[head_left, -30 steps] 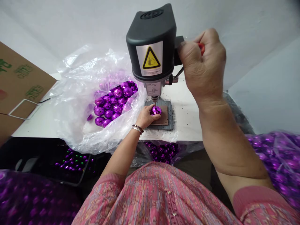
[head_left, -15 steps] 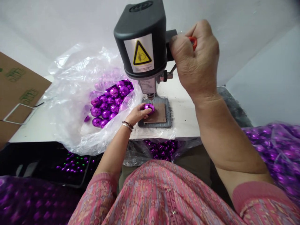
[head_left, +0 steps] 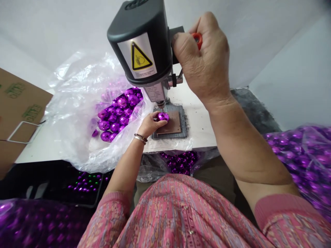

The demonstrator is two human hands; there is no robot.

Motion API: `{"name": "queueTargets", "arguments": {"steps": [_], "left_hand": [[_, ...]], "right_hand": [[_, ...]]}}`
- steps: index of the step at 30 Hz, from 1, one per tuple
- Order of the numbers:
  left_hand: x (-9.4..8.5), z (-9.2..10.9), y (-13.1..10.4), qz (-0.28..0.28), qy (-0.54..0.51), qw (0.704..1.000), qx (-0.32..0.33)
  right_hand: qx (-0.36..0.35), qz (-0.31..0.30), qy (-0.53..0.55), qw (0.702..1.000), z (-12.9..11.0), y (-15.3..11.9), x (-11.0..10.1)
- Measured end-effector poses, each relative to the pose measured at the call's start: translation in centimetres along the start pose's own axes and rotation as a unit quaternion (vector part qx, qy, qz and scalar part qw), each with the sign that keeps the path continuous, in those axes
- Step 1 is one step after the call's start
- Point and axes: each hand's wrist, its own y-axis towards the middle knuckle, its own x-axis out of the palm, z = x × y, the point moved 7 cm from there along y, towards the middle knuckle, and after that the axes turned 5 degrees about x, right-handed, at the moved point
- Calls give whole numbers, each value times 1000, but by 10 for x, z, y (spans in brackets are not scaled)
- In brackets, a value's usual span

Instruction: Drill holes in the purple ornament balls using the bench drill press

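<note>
Between the thumb and fingers of my left hand (head_left: 150, 124) is a shiny purple faceted ball (head_left: 163, 117). It sits over a brown board (head_left: 172, 124) on the grey base (head_left: 183, 120) of a drill press (head_left: 139, 44), right under the chuck (head_left: 160, 104). Whether the bit touches the ball I cannot tell. My right hand (head_left: 204, 57), raised beside the machine's dark head, is closed around its feed handle; a red ring (head_left: 198, 40) shows between the fingers.
A clear plastic bag (head_left: 74, 113) full of purple balls (head_left: 116, 117) lies open left of the press. A cardboard box (head_left: 20, 110) stands at far left. More bagged purple balls (head_left: 305, 158) are at right, and others (head_left: 179, 162) hang below the table's front edge.
The view has shifted and tilted, so the press appears further left and leaning. Both hands keep their grips, and the ball stays beneath the chuck.
</note>
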Motion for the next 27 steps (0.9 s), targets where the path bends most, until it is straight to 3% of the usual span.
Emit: {"name": "queueTargets", "arguments": {"steps": [6, 11, 14, 20, 27], "left_hand": [[5, 16, -5, 31, 105, 994, 20], [17, 18, -3, -31, 43, 998, 39], [18, 17, -4, -33, -12, 999, 35], [22, 15, -6, -26, -45, 998, 43], [20, 7, -3, 2, -22, 998, 56]], "right_hand": [[0, 1, 7, 1000, 0, 0, 0], [6, 7, -14, 1000, -1, 0, 0], [-9, 10, -14, 1000, 0, -4, -1], [-105, 28, -47, 993, 9, -38, -8], [-146, 46, -163, 975, 31, -74, -9]]}}
